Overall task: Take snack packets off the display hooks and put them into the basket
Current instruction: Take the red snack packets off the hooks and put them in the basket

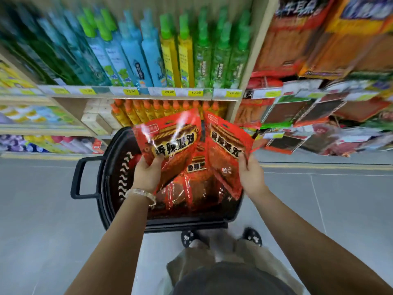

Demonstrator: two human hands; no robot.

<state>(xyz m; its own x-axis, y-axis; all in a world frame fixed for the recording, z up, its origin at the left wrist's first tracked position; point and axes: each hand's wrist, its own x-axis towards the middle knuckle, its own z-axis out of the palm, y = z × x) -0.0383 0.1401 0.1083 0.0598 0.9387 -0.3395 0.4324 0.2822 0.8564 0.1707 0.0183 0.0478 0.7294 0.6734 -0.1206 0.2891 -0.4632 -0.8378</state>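
We log the left grip at centre frame, fingers and thumb curled round the lower edge of a red snack packet, which is held up, tilted, glare on the foil. The right grip pinches the lower right edge of a second red packet, just beside the first. Their top corners come close together at the middle, and we cannot tell whether they touch. Both packets are above the basket opening, not inside it. The basket is black and stands on the grey tiled floor at lower centre, with its handle sticking out toward the left of the frame. Inside it lie piled red packets, count unclear. There is a pale bracelet on the left wrist. Across the upper left and upper centre runs a shelf of blue, yellow and green bottles, blurred, with yellow price tags along its edge. Under that, just above the held packets, is a row of orange-capped bottles. The right side of the frame is full of hanging snack packets, heavily blurred. At bottom centre are the person's dark shoes, just below the basket.
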